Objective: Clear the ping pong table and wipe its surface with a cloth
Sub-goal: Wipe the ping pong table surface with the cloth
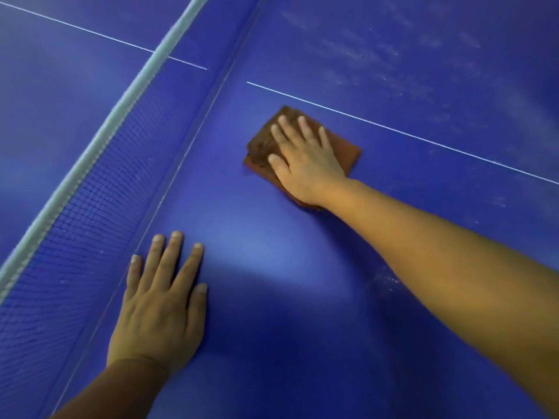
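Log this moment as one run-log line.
phase: wiping | right hand: flat on brown cloth | left hand: flat on blue table | net: up

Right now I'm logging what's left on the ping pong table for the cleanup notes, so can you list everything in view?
ping pong table: one, blue, fills the view; dusty whitish smears on its far right part
centre line: one, thin, white, runs across the table, beyond the cloth
net: one, dark mesh with a pale top band, runs diagonally on the left
cloth: one, reddish brown, folded flat on the table just short of the centre line
right hand: one, fingers straight, presses flat on the cloth
left hand: one, fingers spread, rests flat on the bare table near the net
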Motion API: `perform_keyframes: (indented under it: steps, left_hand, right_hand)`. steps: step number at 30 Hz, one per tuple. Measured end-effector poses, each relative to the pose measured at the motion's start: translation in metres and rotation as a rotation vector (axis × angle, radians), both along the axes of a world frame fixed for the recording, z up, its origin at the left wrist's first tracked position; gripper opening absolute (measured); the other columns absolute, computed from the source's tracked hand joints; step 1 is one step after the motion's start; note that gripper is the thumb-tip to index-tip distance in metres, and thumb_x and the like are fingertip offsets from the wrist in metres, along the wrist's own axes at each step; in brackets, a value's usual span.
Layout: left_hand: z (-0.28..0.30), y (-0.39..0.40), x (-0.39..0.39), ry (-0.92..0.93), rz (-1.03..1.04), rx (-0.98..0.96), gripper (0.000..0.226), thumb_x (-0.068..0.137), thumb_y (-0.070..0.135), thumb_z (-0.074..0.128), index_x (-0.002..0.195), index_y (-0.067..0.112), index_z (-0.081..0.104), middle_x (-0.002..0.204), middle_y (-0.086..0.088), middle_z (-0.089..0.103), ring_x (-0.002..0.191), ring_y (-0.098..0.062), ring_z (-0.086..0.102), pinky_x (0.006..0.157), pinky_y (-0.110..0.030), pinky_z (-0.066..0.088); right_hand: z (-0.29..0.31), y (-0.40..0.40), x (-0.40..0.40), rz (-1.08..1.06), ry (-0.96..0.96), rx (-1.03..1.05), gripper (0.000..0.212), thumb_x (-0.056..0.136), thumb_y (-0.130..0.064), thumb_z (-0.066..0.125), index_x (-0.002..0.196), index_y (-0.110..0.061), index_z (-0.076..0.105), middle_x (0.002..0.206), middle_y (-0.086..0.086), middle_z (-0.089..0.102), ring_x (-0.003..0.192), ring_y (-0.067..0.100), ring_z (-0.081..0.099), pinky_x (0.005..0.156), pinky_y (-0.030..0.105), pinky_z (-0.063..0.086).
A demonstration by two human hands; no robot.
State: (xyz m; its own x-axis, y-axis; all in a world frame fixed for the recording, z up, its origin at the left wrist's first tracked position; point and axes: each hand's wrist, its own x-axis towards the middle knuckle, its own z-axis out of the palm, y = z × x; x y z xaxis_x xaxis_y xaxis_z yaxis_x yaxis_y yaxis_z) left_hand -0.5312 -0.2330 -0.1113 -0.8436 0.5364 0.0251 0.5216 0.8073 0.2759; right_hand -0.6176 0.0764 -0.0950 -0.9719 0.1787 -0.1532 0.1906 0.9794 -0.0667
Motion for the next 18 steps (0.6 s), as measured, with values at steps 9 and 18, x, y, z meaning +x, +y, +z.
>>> perform_keyframes:
  steps: [9,18]
  left_hand:
    - [0.001,0.001,0.0,-0.029,0.009,-0.007,0.06,0.097,0.04,0.03,0.148,0.012,0.045,0.16,-0.013,0.031,0.151,-0.033,0.019,0.121,-0.053,0.01]
    - [-0.001,0.001,0.0,-0.023,0.018,0.002,0.061,0.096,0.04,0.03,0.148,0.012,0.046,0.16,-0.013,0.031,0.151,-0.033,0.018,0.121,-0.055,0.011]
  right_hand:
    - [0.007,0.151,0.061,-0.884,0.053,-0.01,0.062,0.104,-0.046,0.023,0.159,-0.017,0.017,0.168,0.003,0.008,0.153,0.036,0.004,0.119,0.064,0.005]
    - [0.003,0.132,0.083,-0.333,0.044,0.129,0.066,0.1,-0.054,0.02,0.158,-0.024,0.024,0.167,-0.003,0.015,0.152,0.03,0.013,0.12,0.057,0.012]
